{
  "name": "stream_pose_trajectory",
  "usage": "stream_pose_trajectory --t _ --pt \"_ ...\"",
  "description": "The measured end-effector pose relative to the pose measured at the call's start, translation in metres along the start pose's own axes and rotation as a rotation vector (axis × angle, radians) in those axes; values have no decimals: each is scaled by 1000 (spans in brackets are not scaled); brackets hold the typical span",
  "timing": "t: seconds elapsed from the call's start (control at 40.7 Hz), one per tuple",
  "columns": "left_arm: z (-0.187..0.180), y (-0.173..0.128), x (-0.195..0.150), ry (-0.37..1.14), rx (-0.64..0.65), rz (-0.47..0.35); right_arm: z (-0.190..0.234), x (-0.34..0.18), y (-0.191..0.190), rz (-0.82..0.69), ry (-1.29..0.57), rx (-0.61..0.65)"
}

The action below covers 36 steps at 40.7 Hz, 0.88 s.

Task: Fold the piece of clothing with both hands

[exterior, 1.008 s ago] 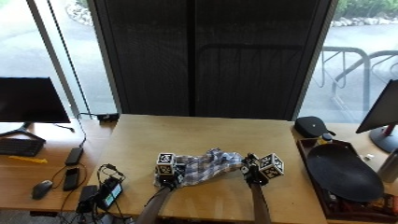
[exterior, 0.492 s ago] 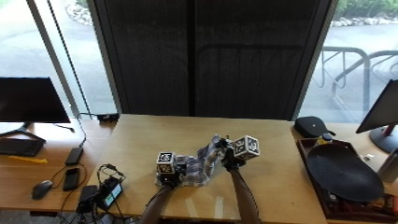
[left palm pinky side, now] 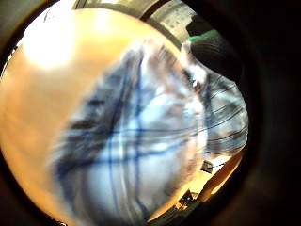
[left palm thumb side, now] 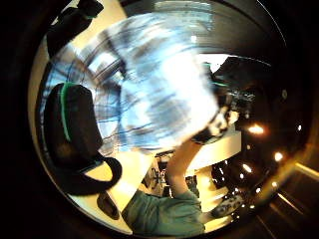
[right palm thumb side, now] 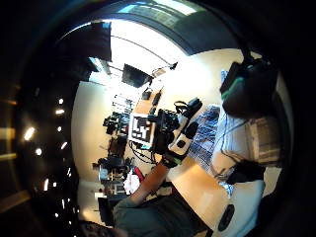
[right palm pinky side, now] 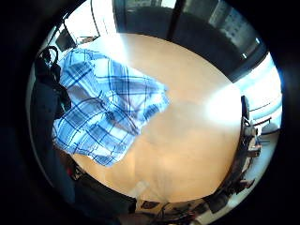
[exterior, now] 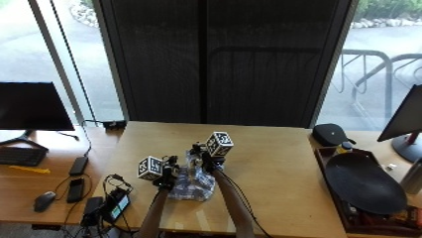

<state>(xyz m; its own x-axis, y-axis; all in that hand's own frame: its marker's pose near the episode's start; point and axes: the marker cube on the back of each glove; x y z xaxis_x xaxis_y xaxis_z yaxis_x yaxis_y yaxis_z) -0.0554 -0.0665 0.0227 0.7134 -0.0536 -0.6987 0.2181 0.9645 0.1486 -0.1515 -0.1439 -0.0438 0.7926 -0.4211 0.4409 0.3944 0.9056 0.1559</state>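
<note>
A blue and white plaid garment (exterior: 192, 187) lies bunched near the wooden table's (exterior: 284, 163) front edge, partly lifted. My left hand (exterior: 166, 176) grips its left side. My right hand (exterior: 204, 159) pinches another part just above and to the right, close to the left hand. In the left palm views the plaid garment (left palm pinky side: 141, 141) fills the picture, and a gloved finger (left palm thumb side: 70, 129) curls on the garment (left palm thumb side: 149, 89). The right little finger side view shows the garment (right palm pinky side: 105, 108) spreading from my fingers (right palm pinky side: 47, 93) onto the table (right palm pinky side: 187, 122). The left hand (right palm thumb side: 168, 133) appears beside the garment (right palm thumb side: 247, 138).
A dark oval dish (exterior: 362, 183) on a tray and a black case (exterior: 330, 134) sit at the table's right. Cables and small devices (exterior: 109, 203) lie at the left edge. A monitor (exterior: 33, 106), keyboard and mouse (exterior: 43, 200) occupy the side desk at left.
My right hand has swung leftward and up toward the left hand, carrying the garment's right side with it. The garment is now narrower and bunched. The left hand has stayed roughly in place.
</note>
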Motion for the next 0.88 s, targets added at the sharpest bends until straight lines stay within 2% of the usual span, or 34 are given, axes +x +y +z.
stream_pose_trajectory --t 0.074,0.147,0.246,0.393,0.467,0.59,0.688,0.786,0.836,0.885 --pt "-21 -10 5 -77 82 51 15 -11 -5 -36 -37 -24" --pt "-34 -22 -6 -116 120 21 34 -19 -8 -53 -65 -36" --pt "-43 -26 -8 -162 133 30 42 -20 -5 -51 -56 -17" --pt "-37 -25 -2 -334 120 77 33 -12 15 -17 -24 -16" --pt "-28 -23 6 -434 91 107 21 6 28 57 116 -12" --pt "-6 -20 20 -685 29 179 11 60 42 155 348 -104" --pt "7 -20 30 -760 0 200 -9 90 53 259 466 -139" --pt "16 -21 36 -804 -35 210 -33 112 63 368 570 -97" --pt "20 -24 42 -830 -25 226 -46 122 69 421 625 -54" --pt "17 -39 51 -867 85 282 -55 128 73 457 662 -22"
